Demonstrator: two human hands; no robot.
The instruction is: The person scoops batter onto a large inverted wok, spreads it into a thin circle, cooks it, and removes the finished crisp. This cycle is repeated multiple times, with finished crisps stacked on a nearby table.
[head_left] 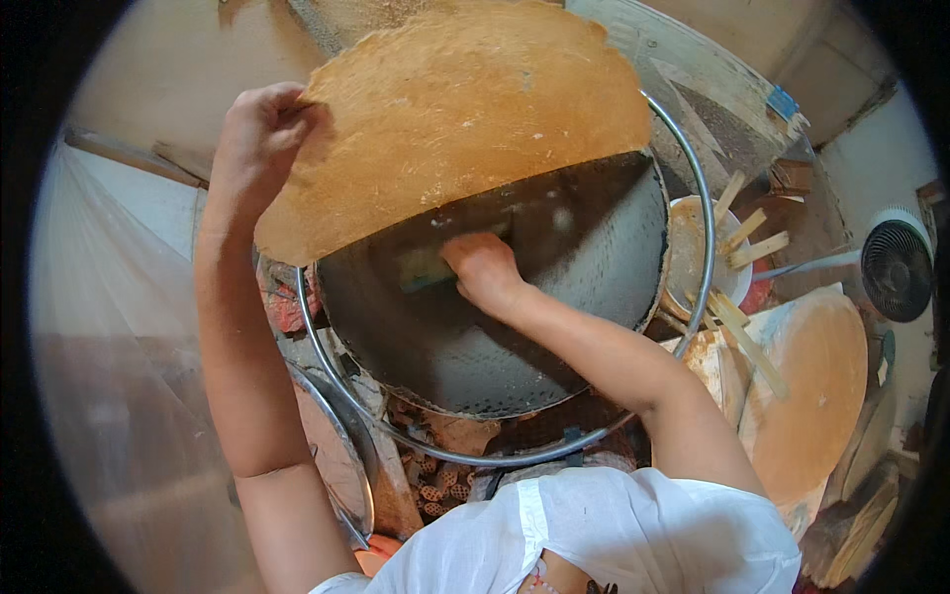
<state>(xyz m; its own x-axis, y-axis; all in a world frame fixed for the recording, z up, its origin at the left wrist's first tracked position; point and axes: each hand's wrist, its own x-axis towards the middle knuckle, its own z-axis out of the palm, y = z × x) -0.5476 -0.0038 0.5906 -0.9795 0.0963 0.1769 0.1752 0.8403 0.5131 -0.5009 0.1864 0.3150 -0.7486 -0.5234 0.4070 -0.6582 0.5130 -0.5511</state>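
A large, thin, tan pancake [475, 109] hangs folded up over the far half of a dark round griddle [584, 297]. Pinched between the fingers of my left hand [265, 134] is its left edge, raised off the surface. The pancake's lower edge runs slantwise across the griddle. My right hand [485, 274] is closed on a flat, pale greenish scraper [423, 269], held low over the bare, shaded part of the griddle. Whether the scraper touches the surface I cannot tell.
A metal ring rail [708, 228] circles the griddle. To the right stand a white bucket [683, 247] with batter and several wooden sticks, a round tan pancake [811, 366] and a fan [896, 265]. Clear plastic sheeting [119, 327] hangs at left. Perforated briquettes [440, 485] lie below.
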